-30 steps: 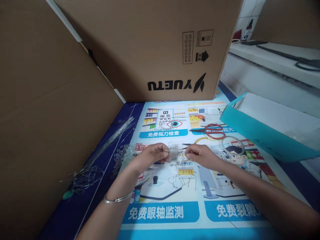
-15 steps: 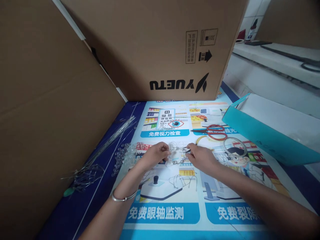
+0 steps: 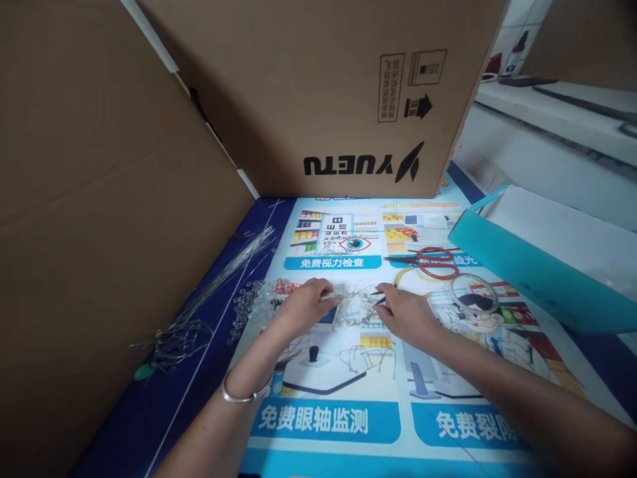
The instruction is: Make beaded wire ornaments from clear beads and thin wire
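Between my hands is a loop of thin wire strung with clear beads (image 3: 354,312), just above the printed sheet. My left hand (image 3: 309,305) pinches the loop's left side between thumb and fingers. At its right side, my right hand (image 3: 405,313) is closed around a small dark-tipped tool (image 3: 380,300); most of it is hidden by the fingers, so its kind is unclear. Clear loose beads (image 3: 246,302) lie left of my left hand, with pinkish beads (image 3: 286,286) beside them. A bent wire piece (image 3: 361,360) rests on the sheet below the loop.
Red-handled scissors (image 3: 438,263) and a pale ring-shaped roll (image 3: 474,293) lie beyond my right hand. A teal box (image 3: 537,282) stands at right. Cut wires (image 3: 229,269) and a wire tangle (image 3: 182,345) lie left. Cardboard walls (image 3: 279,86) enclose the back and left.
The view has shifted slightly, moving the scene a little rightward. My left fingers have changed their pinch on the loop, the thumb now stretched toward it. The right hand keeps its grip.
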The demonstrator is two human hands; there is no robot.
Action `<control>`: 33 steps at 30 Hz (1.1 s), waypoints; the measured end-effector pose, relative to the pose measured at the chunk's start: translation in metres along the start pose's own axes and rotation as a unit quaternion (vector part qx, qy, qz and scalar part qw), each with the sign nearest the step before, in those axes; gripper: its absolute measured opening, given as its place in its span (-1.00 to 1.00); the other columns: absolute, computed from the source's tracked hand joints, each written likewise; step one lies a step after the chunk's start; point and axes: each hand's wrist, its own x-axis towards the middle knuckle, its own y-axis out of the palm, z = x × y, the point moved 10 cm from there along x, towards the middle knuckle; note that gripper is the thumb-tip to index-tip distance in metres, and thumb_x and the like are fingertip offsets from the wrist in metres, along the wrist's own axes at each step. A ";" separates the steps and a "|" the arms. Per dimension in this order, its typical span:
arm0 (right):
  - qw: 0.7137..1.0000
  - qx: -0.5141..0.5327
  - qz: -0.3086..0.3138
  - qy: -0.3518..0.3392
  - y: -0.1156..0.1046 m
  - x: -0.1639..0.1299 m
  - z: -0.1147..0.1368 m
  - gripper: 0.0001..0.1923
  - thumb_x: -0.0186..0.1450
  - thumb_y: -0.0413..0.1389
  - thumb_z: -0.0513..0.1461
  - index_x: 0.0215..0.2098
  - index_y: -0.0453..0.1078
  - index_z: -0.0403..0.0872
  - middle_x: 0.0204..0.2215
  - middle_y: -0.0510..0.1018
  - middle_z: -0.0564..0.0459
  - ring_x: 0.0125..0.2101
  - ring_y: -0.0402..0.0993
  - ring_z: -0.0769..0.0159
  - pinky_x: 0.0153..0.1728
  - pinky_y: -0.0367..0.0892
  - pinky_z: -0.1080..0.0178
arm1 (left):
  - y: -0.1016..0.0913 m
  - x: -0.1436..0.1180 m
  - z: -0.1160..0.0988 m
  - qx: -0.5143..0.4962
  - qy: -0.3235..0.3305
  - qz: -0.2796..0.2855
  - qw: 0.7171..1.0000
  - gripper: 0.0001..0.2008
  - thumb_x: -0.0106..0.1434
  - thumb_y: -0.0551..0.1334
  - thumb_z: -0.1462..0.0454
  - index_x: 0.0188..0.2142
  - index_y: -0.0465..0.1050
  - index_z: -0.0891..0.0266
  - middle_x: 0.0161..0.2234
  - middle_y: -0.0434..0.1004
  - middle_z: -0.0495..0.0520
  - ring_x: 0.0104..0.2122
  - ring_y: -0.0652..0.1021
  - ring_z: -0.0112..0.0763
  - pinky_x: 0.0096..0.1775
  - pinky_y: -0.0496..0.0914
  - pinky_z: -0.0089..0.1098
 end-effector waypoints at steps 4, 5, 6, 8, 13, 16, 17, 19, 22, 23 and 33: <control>1.000 0.014 0.002 -0.010 0.000 -0.001 0.002 -0.62 0.27 -0.11 -0.07 0.02 0.10 0.00 -0.38 0.52 0.04 -0.42 0.42 0.27 -0.52 0.03 0.32 | -0.015 -0.006 -0.021 0.010 0.045 -0.056 0.997 -0.81 0.20 0.10 0.19 -0.24 0.39 0.20 -0.24 0.39 0.08 -0.36 0.44 -0.39 -0.31 0.29 -0.40; 1.000 0.013 0.002 -0.012 0.000 0.000 0.002 -0.61 0.27 -0.11 -0.07 0.03 0.10 0.00 -0.38 0.52 0.04 -0.41 0.43 0.27 -0.51 0.04 0.32 | -0.016 -0.008 -0.030 0.014 0.066 -0.055 0.996 -0.82 0.22 0.08 0.22 -0.25 0.40 0.20 -0.25 0.39 0.08 -0.34 0.43 -0.38 -0.28 0.29 -0.39; 1.000 0.012 0.001 -0.014 0.000 0.000 0.002 -0.60 0.27 -0.11 -0.06 0.04 0.09 0.00 -0.37 0.52 0.03 -0.40 0.43 0.26 -0.50 0.05 0.32 | -0.014 -0.010 -0.038 0.020 0.086 -0.048 0.995 -0.82 0.23 0.06 0.25 -0.27 0.42 0.19 -0.27 0.39 0.08 -0.31 0.43 -0.37 -0.26 0.29 -0.39; 1.000 0.010 -0.002 -0.020 0.001 0.000 0.003 -0.59 0.28 -0.12 -0.06 0.06 0.09 0.01 -0.36 0.52 0.03 -0.36 0.43 0.25 -0.47 0.07 0.32 | -0.010 -0.013 -0.050 0.037 0.109 -0.034 0.993 -0.80 0.24 0.05 0.27 -0.29 0.45 0.18 -0.31 0.37 0.08 -0.30 0.42 -0.36 -0.24 0.29 -0.38; 1.000 0.006 0.000 -0.028 0.003 0.000 0.005 -0.59 0.27 -0.11 -0.07 0.07 0.09 0.02 -0.31 0.52 0.02 -0.33 0.43 0.26 -0.43 0.11 0.31 | 0.006 -0.011 -0.060 0.109 0.099 -0.016 0.989 -0.79 0.23 0.09 0.23 -0.31 0.49 0.19 -0.32 0.34 0.09 -0.29 0.42 -0.34 -0.21 0.28 -0.35; 0.999 0.001 0.000 -0.036 0.004 0.000 0.006 -0.60 0.28 -0.11 -0.07 0.06 0.11 0.02 -0.31 0.52 0.03 -0.31 0.42 0.24 -0.42 0.13 0.31 | 0.018 -0.008 -0.058 0.155 0.081 -0.001 0.985 -0.79 0.21 0.10 0.19 -0.36 0.49 0.21 -0.34 0.33 0.09 -0.28 0.42 -0.32 -0.22 0.26 -0.34; 0.999 -0.001 -0.001 -0.037 0.004 0.000 0.007 -0.60 0.28 -0.11 -0.08 0.06 0.11 0.02 -0.31 0.52 0.02 -0.31 0.42 0.24 -0.41 0.14 0.30 | 0.020 -0.007 -0.057 0.168 0.075 0.002 0.983 -0.79 0.21 0.11 0.19 -0.36 0.48 0.21 -0.33 0.33 0.09 -0.29 0.42 -0.31 -0.22 0.26 -0.33; 0.999 -0.004 -0.002 -0.039 0.003 0.000 0.007 -0.60 0.28 -0.11 -0.08 0.07 0.11 0.02 -0.31 0.51 0.02 -0.31 0.42 0.24 -0.40 0.14 0.30 | 0.024 -0.007 -0.056 0.193 0.063 0.003 0.979 -0.81 0.20 0.12 0.20 -0.37 0.47 0.22 -0.32 0.33 0.09 -0.32 0.42 -0.32 -0.24 0.25 -0.33; 0.999 -0.004 -0.004 -0.044 0.003 -0.001 0.008 -0.59 0.29 -0.12 -0.08 0.08 0.11 0.02 -0.30 0.51 0.01 -0.28 0.41 0.24 -0.37 0.16 0.30 | 0.028 -0.010 -0.056 0.228 0.050 0.002 0.972 -0.80 0.23 0.08 0.24 -0.36 0.45 0.24 -0.32 0.33 0.10 -0.34 0.41 -0.31 -0.27 0.24 -0.32; 0.999 -0.002 -0.007 -0.048 0.003 -0.002 0.008 -0.59 0.29 -0.12 -0.09 0.09 0.11 0.02 -0.29 0.51 0.00 -0.27 0.41 0.24 -0.36 0.17 0.30 | 0.028 -0.011 -0.058 0.237 0.048 0.000 0.970 -0.80 0.24 0.06 0.24 -0.34 0.44 0.25 -0.32 0.33 0.11 -0.33 0.41 -0.30 -0.27 0.24 -0.31; 0.980 -0.003 -0.013 -0.200 0.006 -0.010 0.027 -0.66 0.33 -0.17 -0.20 0.00 0.27 0.18 -0.33 0.45 0.06 -0.31 0.35 0.36 -0.34 0.15 0.35 | 0.028 -0.013 -0.056 0.246 0.038 -0.017 0.968 -0.82 0.23 0.07 0.25 -0.32 0.42 0.24 -0.30 0.32 0.10 -0.32 0.42 -0.29 -0.27 0.25 -0.31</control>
